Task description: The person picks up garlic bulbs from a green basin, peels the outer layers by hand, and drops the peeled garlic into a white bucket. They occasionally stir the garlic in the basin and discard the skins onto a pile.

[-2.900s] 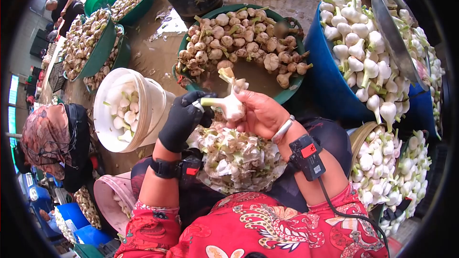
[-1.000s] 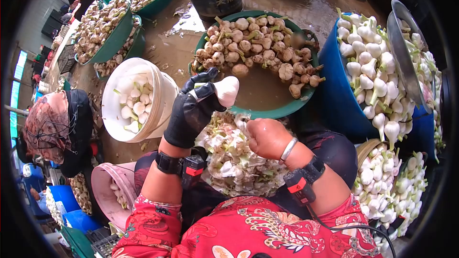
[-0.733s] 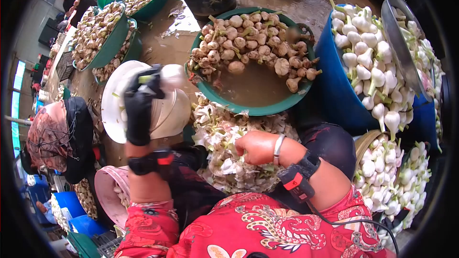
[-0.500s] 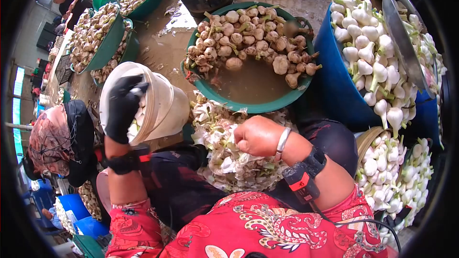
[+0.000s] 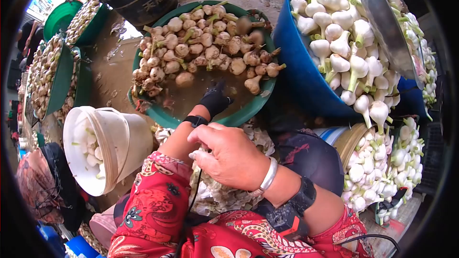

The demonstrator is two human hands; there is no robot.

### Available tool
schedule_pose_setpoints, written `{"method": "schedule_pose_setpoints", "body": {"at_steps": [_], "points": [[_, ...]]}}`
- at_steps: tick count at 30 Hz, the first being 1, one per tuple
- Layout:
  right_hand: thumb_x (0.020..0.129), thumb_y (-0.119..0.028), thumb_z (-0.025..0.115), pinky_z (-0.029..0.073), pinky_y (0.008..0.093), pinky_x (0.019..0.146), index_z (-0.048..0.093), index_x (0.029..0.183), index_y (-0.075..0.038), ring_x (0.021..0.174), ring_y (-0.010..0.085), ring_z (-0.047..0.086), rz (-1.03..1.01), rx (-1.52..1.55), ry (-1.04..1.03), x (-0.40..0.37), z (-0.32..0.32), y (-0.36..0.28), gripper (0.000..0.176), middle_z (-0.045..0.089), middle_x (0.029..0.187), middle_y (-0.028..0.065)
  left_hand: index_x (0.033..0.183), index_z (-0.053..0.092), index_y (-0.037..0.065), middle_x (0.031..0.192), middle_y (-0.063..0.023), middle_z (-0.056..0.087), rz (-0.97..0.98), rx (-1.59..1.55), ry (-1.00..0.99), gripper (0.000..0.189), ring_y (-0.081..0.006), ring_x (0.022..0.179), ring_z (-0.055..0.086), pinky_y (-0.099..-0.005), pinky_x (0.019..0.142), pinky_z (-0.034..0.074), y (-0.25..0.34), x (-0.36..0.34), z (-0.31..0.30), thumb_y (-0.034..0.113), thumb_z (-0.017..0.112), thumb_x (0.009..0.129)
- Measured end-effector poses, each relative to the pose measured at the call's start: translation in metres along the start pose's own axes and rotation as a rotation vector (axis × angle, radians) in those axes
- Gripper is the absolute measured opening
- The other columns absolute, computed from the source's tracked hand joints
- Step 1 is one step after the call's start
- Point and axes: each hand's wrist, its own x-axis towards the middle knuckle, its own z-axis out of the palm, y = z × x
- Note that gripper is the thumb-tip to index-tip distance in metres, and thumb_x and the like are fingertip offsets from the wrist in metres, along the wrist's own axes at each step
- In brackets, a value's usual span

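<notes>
My left hand [image 5: 215, 100], in a black glove, reaches over the brown inner floor of the green basin [image 5: 256, 107]. Its fingers are spread and nothing shows between them. Unpeeled garlic bulbs [image 5: 205, 38] lie just beyond it, heaped toward the basin's far side. My bare right hand [image 5: 229, 155] hovers above a pile of garlic skins [image 5: 215, 193], crossing near my left wrist. Its thumb and fingers are curled, and I cannot make out whether something small is between them. Peeled white bulbs [image 5: 91, 150] lie inside the tipped white bucket [image 5: 131, 138] on the left.
A blue tub [image 5: 296, 74] heaped with white garlic stands at right, a metal pan [image 5: 382, 24] leaning on it. More garlic containers [image 5: 351, 148] sit below. A black bucket [image 5: 143, 0] and green baskets [image 5: 60, 79] stand at upper left. A person's patterned head covering [image 5: 36, 181] is at left.
My left hand has left the white bucket and moved right into the green basin, its fingers now spread. My right hand has turned and its fist has loosened. The view has shifted right.
</notes>
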Motion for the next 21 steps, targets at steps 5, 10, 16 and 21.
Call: {"method": "schedule_pose_setpoints", "body": {"at_steps": [5, 10, 16, 21], "points": [[0.077, -0.011, 0.061, 0.048, 0.0398, 0.069, 0.057, 0.098, -0.003, 0.076, 0.0339, 0.060, 0.100, -0.067, 0.122, -0.003, -0.006, 0.006, 0.023, 0.058, 0.084, 0.0170, 0.137, 0.039, 0.014, 0.133, -0.0257, 0.043, 0.077, 0.113, -0.172, 0.075, -0.0444, 0.114, 0.047, -0.0485, 0.096, 0.040, -0.005, 0.027, 0.036, 0.027, 0.071, 0.070], [0.077, -0.012, 0.062, 0.048, 0.0391, 0.068, 0.057, 0.098, -0.002, 0.075, 0.0334, 0.060, 0.109, -0.063, 0.104, -0.002, -0.008, 0.009, 0.024, 0.058, 0.083, 0.0166, 0.124, 0.053, 0.014, 0.127, -0.0230, 0.050, -0.045, 0.254, -0.271, 0.053, -0.0426, 0.112, 0.049, -0.0455, 0.095, 0.042, 0.032, 0.031, 0.024, 0.025, 0.063, 0.073], [0.076, -0.011, 0.063, 0.048, 0.0385, 0.068, 0.059, 0.095, -0.004, 0.075, 0.0323, 0.060, 0.100, -0.071, 0.235, 0.000, -0.014, 0.008, 0.021, 0.058, 0.082, 0.0157, 0.089, 0.068, 0.010, 0.076, -0.0114, 0.067, 0.003, -0.484, 0.029, 0.017, -0.0256, 0.071, 0.064, -0.0368, 0.065, 0.049, 0.020, 0.000, -0.024, 0.024, 0.063, 0.080], [0.067, -0.015, 0.073, 0.044, 0.0402, 0.089, 0.043, 0.126, -0.004, 0.100, 0.0357, 0.053, -0.049, -0.178, 0.530, 0.004, -0.017, 0.013, 0.067, 0.053, 0.107, 0.0176, 0.096, 0.062, 0.002, 0.083, -0.0052, 0.064, -0.229, -1.222, -0.061, 0.022, -0.0134, 0.072, 0.061, -0.0276, 0.065, 0.051, 0.091, -0.105, -0.151, 0.023, 0.059, 0.089]]}}
